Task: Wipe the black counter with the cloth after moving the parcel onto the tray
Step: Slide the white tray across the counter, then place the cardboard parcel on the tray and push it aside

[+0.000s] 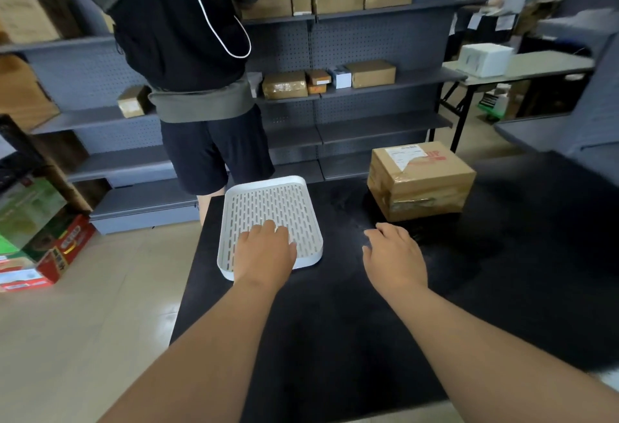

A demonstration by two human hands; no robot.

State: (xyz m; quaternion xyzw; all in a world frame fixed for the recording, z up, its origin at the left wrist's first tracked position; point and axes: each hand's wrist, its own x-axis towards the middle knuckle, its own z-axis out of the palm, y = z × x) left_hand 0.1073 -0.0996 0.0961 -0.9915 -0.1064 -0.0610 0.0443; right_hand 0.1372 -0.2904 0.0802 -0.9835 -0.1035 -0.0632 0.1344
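The parcel (420,181) is a brown taped box with a white label on top. It sits on the black counter (335,339), far back at about 1 o'clock. The white tray (268,201) with many little slots lies on the counter at about 11 o'clock, well apart from the parcel.

The left hand (264,251) lies flat on the near part of the tray, with its fingers straight and holding nothing. The right hand (395,255) is near the parcel's front corner. Its fingers are loose and spread and hold nothing. Whether it touches the counter cannot be told.

Behind the counter at 11 o'clock a person (187,53) stands facing grey shelves (368,97) that hold small brown boxes. Bright boxes (43,238) lie on the floor at 9 o'clock.
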